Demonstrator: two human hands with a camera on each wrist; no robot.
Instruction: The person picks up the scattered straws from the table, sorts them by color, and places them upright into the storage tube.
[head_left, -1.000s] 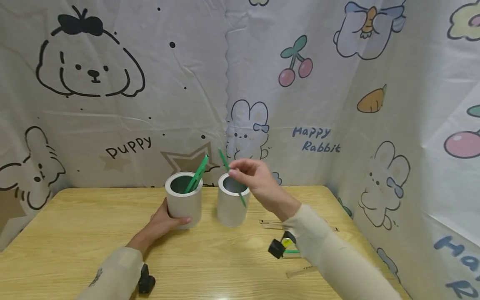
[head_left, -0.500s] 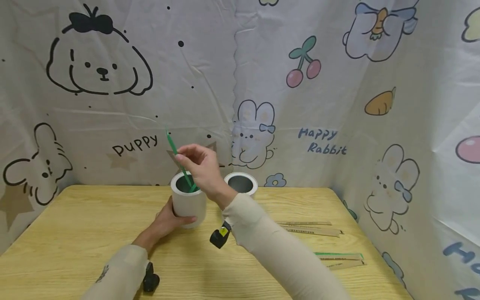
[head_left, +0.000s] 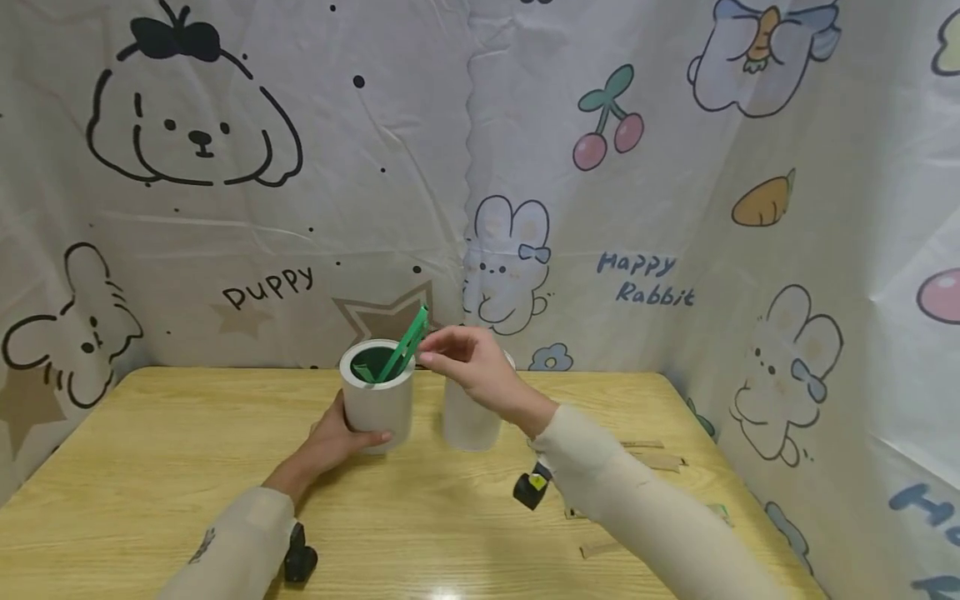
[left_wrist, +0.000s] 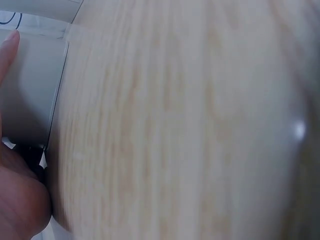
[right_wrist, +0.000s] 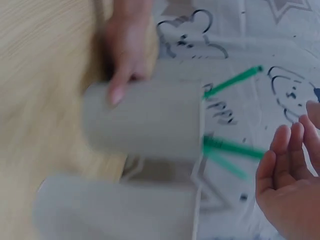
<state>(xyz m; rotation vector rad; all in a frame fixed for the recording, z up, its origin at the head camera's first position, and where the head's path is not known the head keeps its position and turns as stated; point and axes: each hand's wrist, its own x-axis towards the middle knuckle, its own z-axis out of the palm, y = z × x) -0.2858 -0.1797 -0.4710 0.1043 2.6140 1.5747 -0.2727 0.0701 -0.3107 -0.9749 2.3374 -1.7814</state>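
Observation:
My left hand (head_left: 337, 437) grips a white cylindrical cup (head_left: 378, 417), its thumb across the front. Several slim green sticks (head_left: 403, 346) stand in that cup, leaning toward different sides of the rim. In the right wrist view they poke out past the rim, and one green stick (right_wrist: 235, 82) sits apart from the others. My right hand (head_left: 483, 371) hovers just right of the sticks, in front of a second white cup (head_left: 471, 425) whose opening it mostly covers. Its fingers (right_wrist: 281, 155) are loosely bent with nothing between them. The left wrist view shows mainly tabletop.
Thin beige printed strips (head_left: 660, 461) lie on the right of the wooden table (head_left: 187, 467), partly behind my right sleeve. A green strip end (head_left: 720, 512) shows beyond the sleeve. A patterned cloth (head_left: 397, 208) hangs behind the table.
My right hand carried a green stick from over the right cup into the left cup, let it go, then drew back to the right. My left hand kept its grip.

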